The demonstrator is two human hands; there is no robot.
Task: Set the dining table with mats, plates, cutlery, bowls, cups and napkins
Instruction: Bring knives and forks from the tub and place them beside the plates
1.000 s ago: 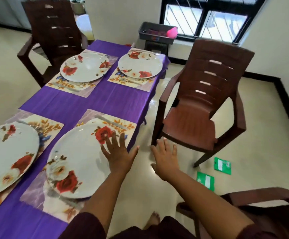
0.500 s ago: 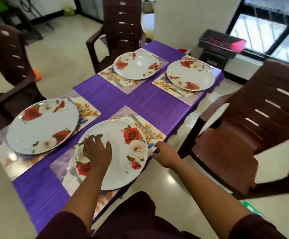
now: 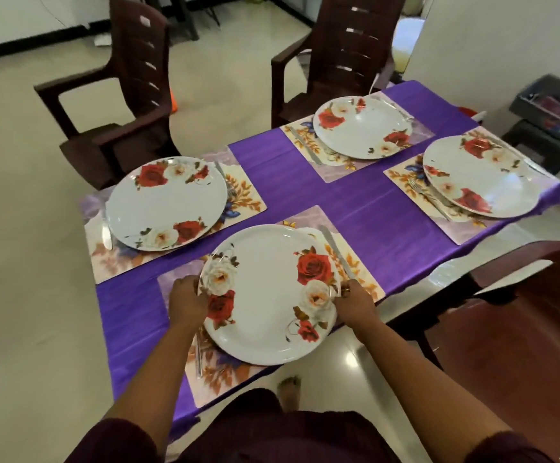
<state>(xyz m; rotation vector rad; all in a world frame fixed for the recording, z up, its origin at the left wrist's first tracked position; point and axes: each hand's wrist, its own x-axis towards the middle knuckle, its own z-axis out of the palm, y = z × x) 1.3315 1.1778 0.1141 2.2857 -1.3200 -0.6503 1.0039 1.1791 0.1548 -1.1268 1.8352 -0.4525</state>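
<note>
Head view: left hand [image 3: 186, 304] and right hand [image 3: 355, 304] grip opposite rims of the floral plate [image 3: 268, 295] at the worktop's [image 3: 355, 202] near edge.

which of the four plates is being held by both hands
The nearest plate, gripped at its edges by the left hand and right hand; the others lie untouched.

Four round white rose-print plates [image 3: 265, 295] on floral rectangular placemats [image 3: 358, 269] over purple tablecloth [image 3: 355, 195]; steel cutlery [image 3: 337, 252] beside each; nearest plate lower centre, rim gripped both sides.
</note>
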